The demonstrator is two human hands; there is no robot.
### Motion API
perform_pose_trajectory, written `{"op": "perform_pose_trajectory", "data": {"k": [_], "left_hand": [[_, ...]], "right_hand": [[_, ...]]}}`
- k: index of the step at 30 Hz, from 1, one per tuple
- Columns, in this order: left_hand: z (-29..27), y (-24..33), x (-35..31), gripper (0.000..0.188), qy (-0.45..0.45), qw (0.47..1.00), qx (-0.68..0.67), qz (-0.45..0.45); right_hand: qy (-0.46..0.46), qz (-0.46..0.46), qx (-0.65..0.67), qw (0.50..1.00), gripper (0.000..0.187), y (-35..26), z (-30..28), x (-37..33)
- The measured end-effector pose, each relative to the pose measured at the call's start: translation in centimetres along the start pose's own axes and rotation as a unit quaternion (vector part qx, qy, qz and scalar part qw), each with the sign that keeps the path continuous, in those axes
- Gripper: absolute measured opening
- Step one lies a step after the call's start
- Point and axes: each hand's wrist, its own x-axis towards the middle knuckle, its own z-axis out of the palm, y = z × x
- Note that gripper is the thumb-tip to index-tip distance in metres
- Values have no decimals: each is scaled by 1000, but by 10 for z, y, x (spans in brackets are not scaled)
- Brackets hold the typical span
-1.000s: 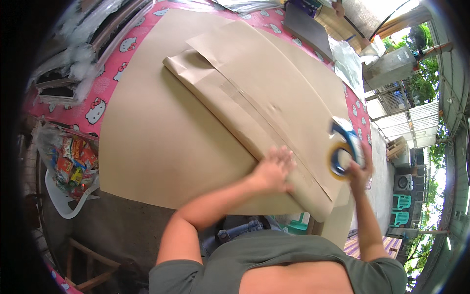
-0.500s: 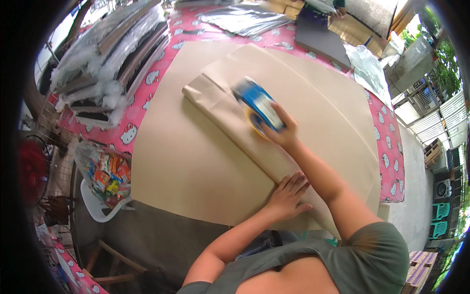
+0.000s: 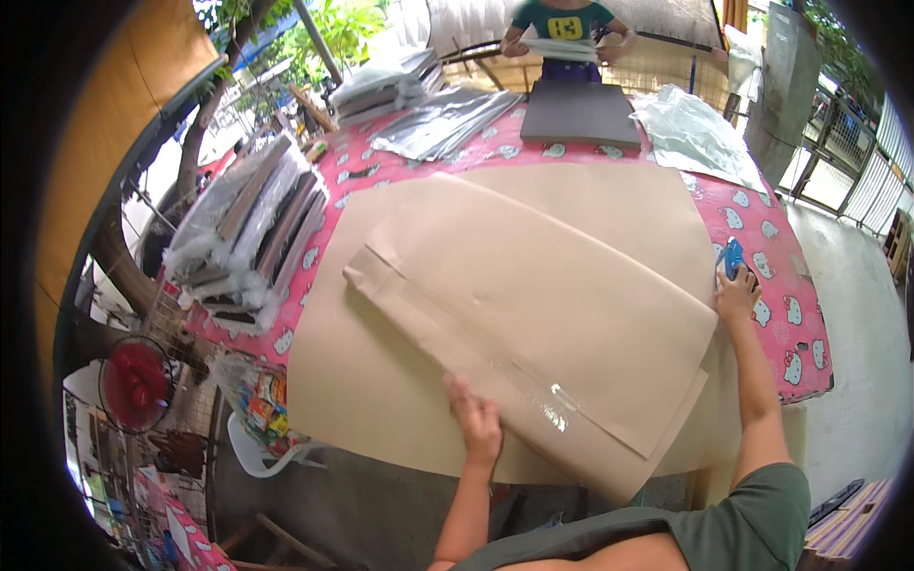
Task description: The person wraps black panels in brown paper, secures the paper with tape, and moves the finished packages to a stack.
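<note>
A large sheet of brown paper [image 3: 381,390] covers much of the table, with a folded brown paper bundle [image 3: 533,295] lying slantwise on it. Strips of shiny clear tape [image 3: 555,409] sit along the bundle's near seam. My left hand [image 3: 475,423] rests at the bundle's near left edge, fingers stretched out and slightly blurred, gripping nothing that I can see. Out at the right edge of the paper, my right hand [image 3: 738,293] is closed on a blue tape dispenser [image 3: 731,257], low over the pink tablecloth; the fingers partly hide it.
Plastic-wrapped flat panels [image 3: 249,228] are stacked at the left of the pink tablecloth [image 3: 762,224]. Silvery plastic sleeves [image 3: 443,124], a dark board [image 3: 581,114] and white plastic sheeting [image 3: 700,133] lie at the far side, where another person [image 3: 562,38] stands. A white chair [image 3: 252,452] holds colourful packets.
My right hand has carried the tape dispenser from above the bundle to the table's right side. My left hand has moved left along the bundle's edge. Clear tape now shows on the seam; the view has tilted up.
</note>
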Motion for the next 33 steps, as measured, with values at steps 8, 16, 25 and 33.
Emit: {"op": "perform_pose_trajectory", "data": {"k": [8, 16, 25, 33], "left_hand": [[47, 36, 0, 65, 146, 942, -230, -198], [-74, -32, 125, 49, -8, 982, -134, -132], [-120, -64, 105, 38, 52, 965, 121, -225], [-121, -79, 142, 37, 92, 980, 115, -131]], "right_hand": [[-313, -104, 450, 830, 50, -93, 1, 48], [-317, -59, 448, 834, 50, -138, -46, -43], [-224, 13, 548, 806, 45, -170, -64, -101], [-196, 60, 593, 779, 30, -186, -69, -63]]}}
